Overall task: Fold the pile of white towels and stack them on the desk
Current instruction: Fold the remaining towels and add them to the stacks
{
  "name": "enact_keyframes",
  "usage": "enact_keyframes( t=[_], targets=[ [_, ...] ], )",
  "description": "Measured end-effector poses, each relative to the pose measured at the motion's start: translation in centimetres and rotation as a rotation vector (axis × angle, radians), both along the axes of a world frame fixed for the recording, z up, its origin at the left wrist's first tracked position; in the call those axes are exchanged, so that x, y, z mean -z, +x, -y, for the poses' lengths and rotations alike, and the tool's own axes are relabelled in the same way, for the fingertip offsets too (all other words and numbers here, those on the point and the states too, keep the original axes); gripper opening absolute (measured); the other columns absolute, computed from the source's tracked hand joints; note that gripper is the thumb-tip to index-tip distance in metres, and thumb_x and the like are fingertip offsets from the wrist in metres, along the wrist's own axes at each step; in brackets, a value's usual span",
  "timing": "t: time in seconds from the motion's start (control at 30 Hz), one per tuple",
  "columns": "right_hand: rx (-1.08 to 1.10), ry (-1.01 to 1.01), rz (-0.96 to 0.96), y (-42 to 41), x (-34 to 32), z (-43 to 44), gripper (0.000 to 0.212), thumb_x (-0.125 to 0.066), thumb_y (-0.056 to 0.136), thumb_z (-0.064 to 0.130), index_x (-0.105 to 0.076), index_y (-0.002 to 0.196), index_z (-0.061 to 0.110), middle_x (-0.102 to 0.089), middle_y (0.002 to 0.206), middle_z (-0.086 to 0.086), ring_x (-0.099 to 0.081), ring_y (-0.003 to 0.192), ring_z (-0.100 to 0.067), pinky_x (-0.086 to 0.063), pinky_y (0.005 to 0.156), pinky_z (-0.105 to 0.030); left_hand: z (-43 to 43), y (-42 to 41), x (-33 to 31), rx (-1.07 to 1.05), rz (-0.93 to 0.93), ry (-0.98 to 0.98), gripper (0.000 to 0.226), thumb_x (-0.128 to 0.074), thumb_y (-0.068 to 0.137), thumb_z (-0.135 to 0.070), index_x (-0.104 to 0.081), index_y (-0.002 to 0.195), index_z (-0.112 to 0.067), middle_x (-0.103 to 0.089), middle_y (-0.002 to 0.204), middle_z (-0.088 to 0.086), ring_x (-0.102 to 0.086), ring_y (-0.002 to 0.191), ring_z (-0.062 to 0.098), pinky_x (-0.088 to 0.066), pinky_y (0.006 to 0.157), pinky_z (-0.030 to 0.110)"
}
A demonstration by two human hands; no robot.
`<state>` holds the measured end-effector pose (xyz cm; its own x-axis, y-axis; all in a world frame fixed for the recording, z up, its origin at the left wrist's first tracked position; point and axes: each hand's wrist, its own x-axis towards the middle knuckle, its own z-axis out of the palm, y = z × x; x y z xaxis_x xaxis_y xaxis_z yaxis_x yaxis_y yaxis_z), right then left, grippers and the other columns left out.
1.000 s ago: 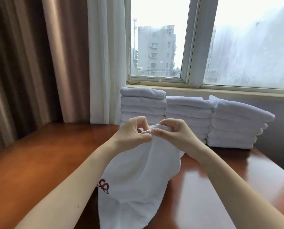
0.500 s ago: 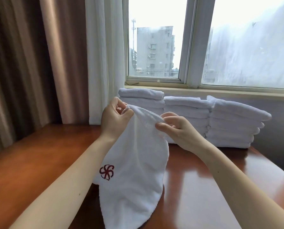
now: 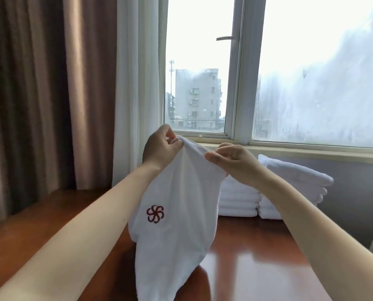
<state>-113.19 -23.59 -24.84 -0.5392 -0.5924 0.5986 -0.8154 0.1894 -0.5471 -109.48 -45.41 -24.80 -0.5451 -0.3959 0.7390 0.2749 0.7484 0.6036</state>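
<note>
White towel [image 3: 181, 203] is hanging below both grips — left hand [image 3: 159, 148] and right hand [image 3: 235, 164] are pinching its top edge; sliding apart to the corners, edge taut, looks best.

Holds the towel [image 3: 177, 203] up over the middle of the worktop [image 3: 257, 257]. Pinches its top edge with the left hand [image 3: 159, 148] on the left and the right hand [image 3: 233, 161] just beside it on the right. Lets the rest hang down between the forearms, in front of the stacks of folded towels [image 3: 307, 181]. Keeps those stacks side by side at the far edge of the worktop, below the window sill [image 3: 311, 152], one partly hidden behind the towel. Beyond the sill, the window [image 3: 203, 83]; left of it, curtains [image 3: 40, 94] behind the worktop's far left.
</note>
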Motion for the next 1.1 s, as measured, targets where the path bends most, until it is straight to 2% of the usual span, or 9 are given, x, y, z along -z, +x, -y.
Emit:
enact_keyframes(
  t=[0.1,0.27,0.43,0.57,0.67,0.8,0.9,0.97,1.1],
  targets=[
    [0.195,0.095,-0.082,-0.8,-1.2,-1.5,0.049,-0.071,0.088,0.039,-0.043,0.058,0.012,-0.038,0.053,0.010,-0.054,0.041,-0.013,-0.043,0.044,-0.025,0.4,-0.3,-1.0,-0.003,0.029,-0.015,0.020,-0.067,0.084,-0.023,-0.048,0.075,-0.022,-0.064,0.081,-0.005,-0.061,0.076,0.015,-0.047,0.064,0.030],
    [0.576,0.309,-0.224,-3.4,-0.4,-7.7,0.044,-0.064,0.085,0.041,-0.041,0.057,0.015,-0.058,0.053,0.000,-0.056,0.056,-0.022,-0.038,0.054,-0.030,6.7,1.1,-1.7,-0.197,-0.051,0.120,0.023,-0.068,0.085,-0.015,-0.047,0.074,-0.015,-0.056,0.074,0.000,-0.059,0.079,0.030,-0.044,0.066,0.034],
    [0.702,0.497,-0.276,-4.1,3.2,-8.7,0.028,-0.055,0.093,0.049,-0.051,0.078,0.026,-0.064,0.089,-0.002,-0.063,0.085,-0.026,-0.040,0.064,-0.032,7.7,0.9,-0.3,-0.218,-0.024,0.156,0.028,-0.069,0.087,-0.018,-0.046,0.072,-0.021,-0.053,0.070,-0.007,-0.060,0.077,0.030,-0.047,0.069,0.034],
    [0.792,0.428,-0.323,-3.9,2.8,-8.6,0.022,-0.051,0.096,0.045,-0.061,0.099,0.025,-0.068,0.100,0.000,-0.064,0.095,-0.027,-0.039,0.064,-0.032,7.0,1.4,-0.5,-0.271,-0.067,0.204,0.020,-0.070,0.088,-0.022,-0.052,0.083,-0.017,-0.059,0.079,-0.002,-0.065,0.091,0.036,-0.052,0.083,0.042],
    [0.805,0.265,-0.256,-2.9,0.9,-8.0,0.024,-0.059,0.088,0.040,-0.062,0.080,0.018,-0.070,0.080,-0.002,-0.064,0.086,-0.028,-0.042,0.062,-0.031,6.7,2.2,-1.1,-0.436,-0.057,0.150,0.018,-0.069,0.088,-0.033,-0.054,0.085,-0.022,-0.067,0.089,-0.005,-0.064,0.091,0.028,-0.049,0.088,0.040],
    [0.724,-0.133,-0.052,-1.7,-2.4,-7.1,0.022,-0.061,0.080,0.022,-0.050,0.062,0.014,-0.059,0.045,0.002,-0.068,0.054,-0.022,-0.050,0.054,-0.029,6.5,2.9,-3.2,-0.380,-0.102,0.144,0.019,-0.070,0.088,-0.032,-0.056,0.086,-0.019,-0.065,0.089,-0.005,-0.058,0.078,0.021,-0.040,0.067,0.029],
    [0.432,-0.565,0.275,-1.2,-4.8,-6.5,0.023,-0.063,0.091,0.013,-0.048,0.073,0.011,-0.060,0.069,-0.008,-0.070,0.049,-0.019,-0.050,0.040,-0.024,6.1,3.3,-5.3,-0.280,-0.144,0.172,0.020,-0.066,0.091,-0.030,-0.050,0.082,-0.021,-0.063,0.087,-0.003,-0.063,0.066,0.021,-0.045,0.061,0.032],
    [0.189,-0.816,0.478,-0.6,-5.9,-5.9,0.024,-0.060,0.096,0.011,-0.045,0.077,0.013,-0.059,0.087,-0.008,-0.075,0.065,-0.024,-0.059,0.053,-0.029,5.5,3.4,-6.5,-0.129,-0.188,0.279,0.023,-0.059,0.097,-0.027,-0.043,0.080,-0.027,-0.063,0.088,-0.002,-0.067,0.052,0.018,-0.047,0.053,0.035],
    [0.134,-0.927,0.364,-1.1,-6.3,-4.9,0.024,-0.059,0.098,0.012,-0.047,0.078,0.020,-0.061,0.088,-0.005,-0.070,0.084,-0.016,-0.055,0.080,-0.030,3.8,3.7,-7.4,0.022,-0.426,0.356,0.021,-0.046,0.103,-0.018,-0.036,0.087,-0.028,-0.059,0.088,-0.004,-0.072,0.066,0.018,-0.045,0.053,0.031]
  ],
)
